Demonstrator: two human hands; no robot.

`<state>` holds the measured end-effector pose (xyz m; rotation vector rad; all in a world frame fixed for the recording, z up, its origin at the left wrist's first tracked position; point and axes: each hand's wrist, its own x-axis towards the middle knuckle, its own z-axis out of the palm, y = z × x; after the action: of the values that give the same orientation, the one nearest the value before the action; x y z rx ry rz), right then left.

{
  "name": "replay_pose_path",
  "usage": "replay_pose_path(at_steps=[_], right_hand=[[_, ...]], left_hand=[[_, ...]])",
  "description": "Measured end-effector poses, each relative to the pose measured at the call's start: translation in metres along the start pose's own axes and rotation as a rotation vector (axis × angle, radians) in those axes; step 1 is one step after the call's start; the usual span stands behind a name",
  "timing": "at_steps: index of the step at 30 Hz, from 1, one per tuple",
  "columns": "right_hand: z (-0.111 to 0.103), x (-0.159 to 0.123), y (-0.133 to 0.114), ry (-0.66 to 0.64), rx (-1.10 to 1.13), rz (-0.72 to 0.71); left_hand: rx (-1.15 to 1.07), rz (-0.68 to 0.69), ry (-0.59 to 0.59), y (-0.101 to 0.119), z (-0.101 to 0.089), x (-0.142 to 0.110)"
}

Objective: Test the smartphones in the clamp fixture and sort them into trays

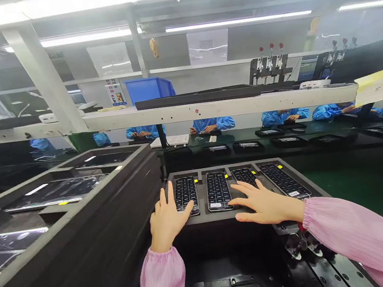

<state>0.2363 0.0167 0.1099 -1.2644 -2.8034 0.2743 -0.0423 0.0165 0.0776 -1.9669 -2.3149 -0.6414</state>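
Head view: stacked foam trays (117, 219) stand at left, beside our left hand (168, 219), its fingers spread wide at the first phone-like panel (185, 191). We see it and its neighbours slotted apart in a low foam tray (218, 216), likely so the glass never rubs. Our right hand (265, 203), fanned wide, partly covers the third panel (243, 174); whether either touches, we cannot tell.

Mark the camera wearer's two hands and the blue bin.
Left hand (168, 218), head view: its back.
Right hand (263, 202), head view: its back.
Blue bin (144, 92), head view: its front wall.
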Motion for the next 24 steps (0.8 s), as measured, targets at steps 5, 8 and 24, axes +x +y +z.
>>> replay_pose_path(at_steps=[5,8,24], right_hand=[[-0.012,0.020,-0.010,0.236,0.102,0.017],[-0.024,0.059,-0.029,0.283,0.260,0.135],[0.013,0.192,-0.109,0.183,0.467,0.512]], left_hand=[[-0.321,-0.033,0.107,-0.005,-0.004,-0.001],[-0.460,-0.049,0.231,-0.010,-0.001,-0.005],[-1.015,-0.193,0.511,-0.048,0.037,-0.187]])
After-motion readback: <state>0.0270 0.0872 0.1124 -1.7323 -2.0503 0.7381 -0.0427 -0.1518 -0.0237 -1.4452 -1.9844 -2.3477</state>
